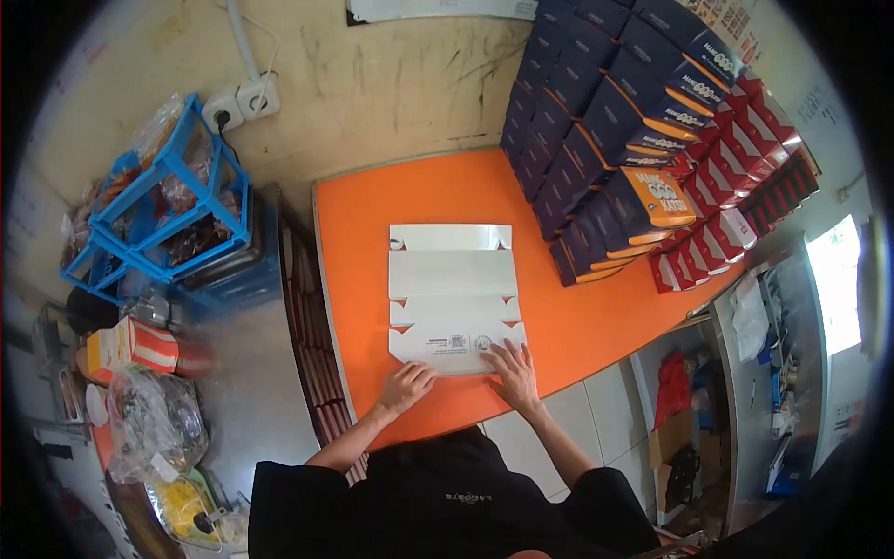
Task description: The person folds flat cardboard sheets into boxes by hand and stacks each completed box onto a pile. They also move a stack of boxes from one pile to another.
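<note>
A white cardboard blank point(451, 275) with crease lines and small side notches lies unfolded on the orange table point(358, 214). Black print and a square code show on its panel nearest me. My left hand point(407, 386) is at the blank's near left corner, its fingers bent together at the edge; whether they pinch the card is hard to tell. My right hand point(513, 373) rests with fingers spread over the near right corner of the printed panel.
Stacked dark blue boxes point(596, 121) and red boxes point(736, 177) stand at the table's back right. Blue crates point(168, 205) with packets are at the left, above a metal surface point(256, 354). A plastic bag point(158, 424) lies at lower left.
</note>
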A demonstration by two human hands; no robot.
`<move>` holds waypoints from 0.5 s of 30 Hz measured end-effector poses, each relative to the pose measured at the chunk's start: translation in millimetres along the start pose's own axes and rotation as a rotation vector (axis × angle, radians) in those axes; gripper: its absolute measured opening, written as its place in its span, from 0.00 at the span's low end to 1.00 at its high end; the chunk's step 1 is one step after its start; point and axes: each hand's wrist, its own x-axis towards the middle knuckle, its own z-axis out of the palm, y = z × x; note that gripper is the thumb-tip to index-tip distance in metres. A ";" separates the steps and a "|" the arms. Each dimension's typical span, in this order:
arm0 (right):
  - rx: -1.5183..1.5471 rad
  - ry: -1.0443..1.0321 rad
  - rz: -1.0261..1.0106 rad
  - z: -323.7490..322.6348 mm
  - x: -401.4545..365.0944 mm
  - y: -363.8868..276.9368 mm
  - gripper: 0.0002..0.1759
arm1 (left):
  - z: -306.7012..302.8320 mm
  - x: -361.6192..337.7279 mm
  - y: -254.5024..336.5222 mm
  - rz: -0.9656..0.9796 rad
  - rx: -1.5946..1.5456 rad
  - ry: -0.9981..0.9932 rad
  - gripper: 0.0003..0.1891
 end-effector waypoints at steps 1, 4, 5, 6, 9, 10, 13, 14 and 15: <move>-0.006 0.012 -0.003 13.3 3.2 14.4 0.17 | 2.3 4.9 -5.3 0.040 0.021 -0.045 0.11; 0.142 -0.046 -0.058 22.8 10.2 42.2 0.15 | -19.7 28.9 -0.4 0.011 -0.045 -0.023 0.10; 0.246 -0.177 -0.038 -0.8 24.0 43.3 0.14 | -32.3 39.3 1.0 0.007 -0.039 -0.017 0.10; 0.350 -0.311 -0.014 -20.8 37.4 44.2 0.13 | -46.9 50.2 3.4 -0.059 -0.105 0.008 0.09; 0.436 -0.622 0.025 -53.7 75.7 55.3 0.11 | -67.7 67.1 2.0 -0.289 -0.239 -0.117 0.10; 0.400 -0.681 -0.011 -48.8 88.7 60.5 0.12 | -69.9 70.3 -1.5 -0.440 -0.302 -0.268 0.12; 0.410 -0.593 0.042 -6.1 116.2 73.4 0.16 | -35.3 74.5 -35.0 -0.669 -0.383 -0.262 0.15; 0.407 -0.585 0.033 7.8 126.8 77.7 0.16 | -25.8 86.0 -49.8 -0.666 -0.377 -0.252 0.15; 0.403 -0.580 0.160 22.5 134.1 80.2 0.19 | -17.0 97.3 -63.1 -0.692 -0.330 -0.245 0.17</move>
